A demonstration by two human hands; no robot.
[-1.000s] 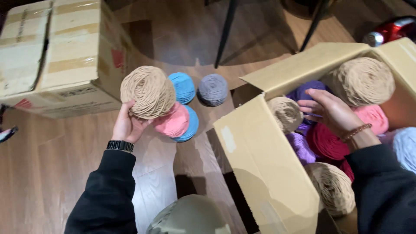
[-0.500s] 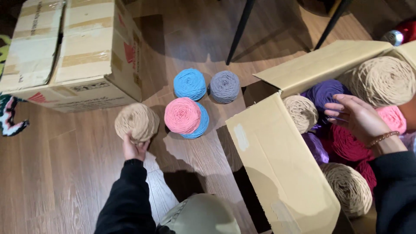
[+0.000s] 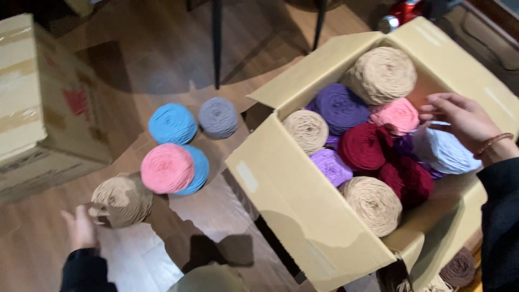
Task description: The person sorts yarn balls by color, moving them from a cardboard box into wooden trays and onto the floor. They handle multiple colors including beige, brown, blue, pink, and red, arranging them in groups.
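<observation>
**Sorting yarn balls from carton to floor**

Left hand [image 3: 80, 228]: fingers spread, just letting go of the round tan yarn ball [image 3: 122, 201] on the wooden floor [image 3: 162, 48], beside the pink yarn ball [image 3: 167, 168] stacked on a blue one. Right hand [image 3: 462, 120]: fingers loosely curled, tips touching the pale blue yarn ball [image 3: 444, 152] near the far right corner inside the open cardboard carton [image 3: 303, 211]. Judged step: unpacking; the next lift calls for a full-palm grasp.

A single head-worn camera looks steeply down from above at the wooden floor [image 3: 162, 59]. It sits fairly near, taking in the open cardboard box [image 3: 303, 216] on the right.
</observation>
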